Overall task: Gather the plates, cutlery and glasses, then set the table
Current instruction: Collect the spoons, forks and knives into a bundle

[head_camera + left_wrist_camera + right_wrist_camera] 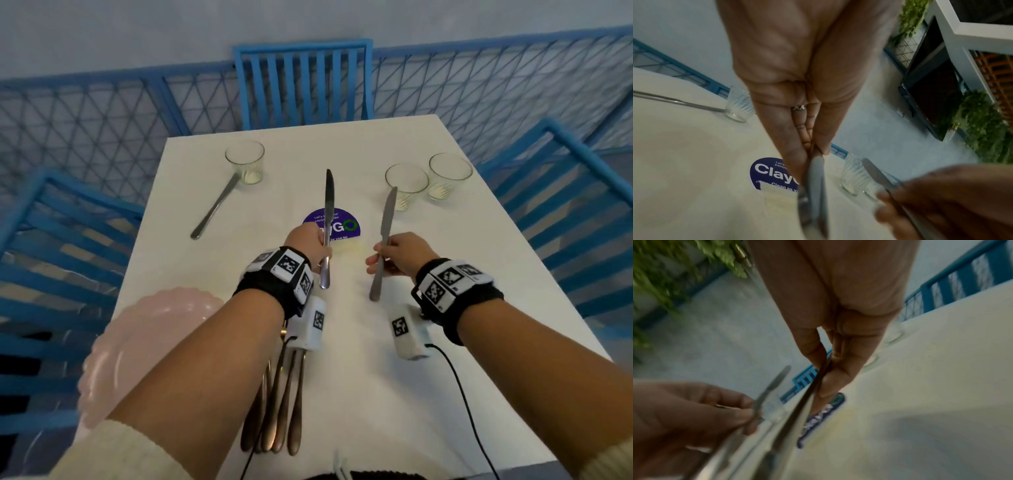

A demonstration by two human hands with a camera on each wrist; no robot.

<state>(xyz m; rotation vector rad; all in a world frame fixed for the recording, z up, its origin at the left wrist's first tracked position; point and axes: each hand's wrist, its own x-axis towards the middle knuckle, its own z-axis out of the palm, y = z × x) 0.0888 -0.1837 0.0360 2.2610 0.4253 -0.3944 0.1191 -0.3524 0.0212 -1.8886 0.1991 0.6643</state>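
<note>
2 knives lifted over the bench (428, 274).
Your left hand (310, 245) pinches 1 knife (328, 219), right hand (399, 253) the other knife (384, 240); both blades point away from you.

Black wristbands (274, 284) with checkered tags, cream sleeves (113, 452), perhaps a ring (798, 107).

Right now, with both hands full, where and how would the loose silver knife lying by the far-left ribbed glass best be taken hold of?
Probably by its rounded handle end, approached from above on the near-left side. The loose silver knife lies flat and diagonal on the white table, its far end at the base of the ribbed glass, while the handle points toward the person, with nothing around it.
</note>
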